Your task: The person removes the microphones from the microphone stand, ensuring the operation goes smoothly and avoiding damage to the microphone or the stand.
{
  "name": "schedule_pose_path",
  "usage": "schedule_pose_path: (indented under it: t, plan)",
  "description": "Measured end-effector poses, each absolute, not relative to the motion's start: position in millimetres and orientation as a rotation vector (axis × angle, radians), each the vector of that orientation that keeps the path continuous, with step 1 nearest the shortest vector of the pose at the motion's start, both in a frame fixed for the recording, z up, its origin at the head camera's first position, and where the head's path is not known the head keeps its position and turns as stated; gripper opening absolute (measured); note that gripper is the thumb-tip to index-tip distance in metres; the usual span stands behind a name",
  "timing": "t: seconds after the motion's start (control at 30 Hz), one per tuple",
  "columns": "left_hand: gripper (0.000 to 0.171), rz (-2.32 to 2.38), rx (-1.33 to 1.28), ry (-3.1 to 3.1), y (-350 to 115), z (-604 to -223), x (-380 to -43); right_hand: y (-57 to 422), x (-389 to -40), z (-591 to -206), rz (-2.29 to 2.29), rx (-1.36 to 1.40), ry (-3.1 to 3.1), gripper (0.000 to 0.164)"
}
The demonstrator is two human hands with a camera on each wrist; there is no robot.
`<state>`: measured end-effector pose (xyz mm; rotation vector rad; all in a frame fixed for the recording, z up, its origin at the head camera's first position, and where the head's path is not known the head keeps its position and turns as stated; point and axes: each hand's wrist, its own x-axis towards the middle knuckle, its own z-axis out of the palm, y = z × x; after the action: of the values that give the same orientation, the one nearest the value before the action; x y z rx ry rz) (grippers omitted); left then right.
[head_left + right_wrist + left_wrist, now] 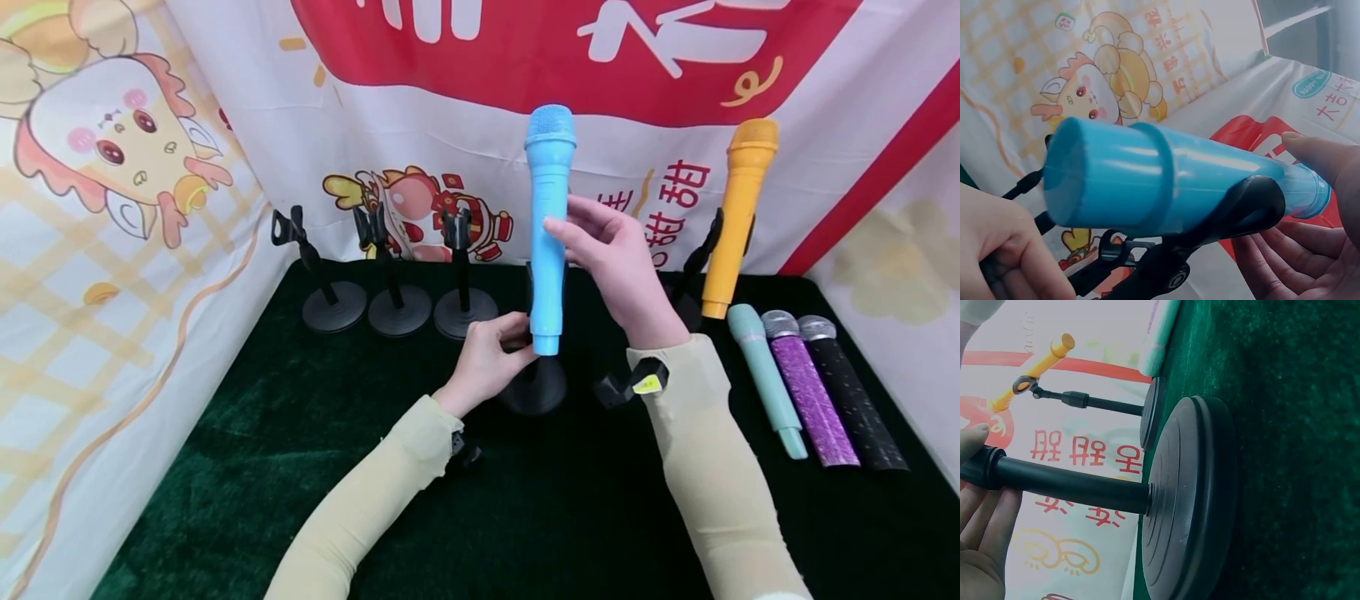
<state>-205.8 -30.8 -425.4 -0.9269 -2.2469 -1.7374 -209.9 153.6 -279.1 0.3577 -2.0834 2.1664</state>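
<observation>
A light blue microphone point(550, 225) stands nearly upright in the black clip point(1254, 203) of a microphone stand point(1072, 484). My right hand point(615, 258) holds the microphone from the right, thumb on one side and fingers on the other. Lower down, my left hand point(487, 358) grips the stand's pole just above its round base point(1188, 500), which rests on the cloth. To the right, a yellow microphone point(738, 217) leans in the clip of another stand point(693, 267).
Three bare stands, the nearest to me a black one point(465, 308), line the back left. At right lie a mint microphone point(768, 383), a purple glittery microphone point(813, 400) and a black microphone point(855, 400). Dark green cloth point(300, 433) covers the table; a printed curtain point(262, 125) hangs behind.
</observation>
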Motion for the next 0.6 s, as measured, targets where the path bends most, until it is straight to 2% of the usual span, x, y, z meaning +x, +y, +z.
schedule_pose_path:
  t: [0.6]
  plan:
    - [0.028, -1.737, -0.931, -2.232, -30.6, -428.2, -207.4, 153.6, -187.4, -297.9, 2.158, 0.376, -2.151, 0.05]
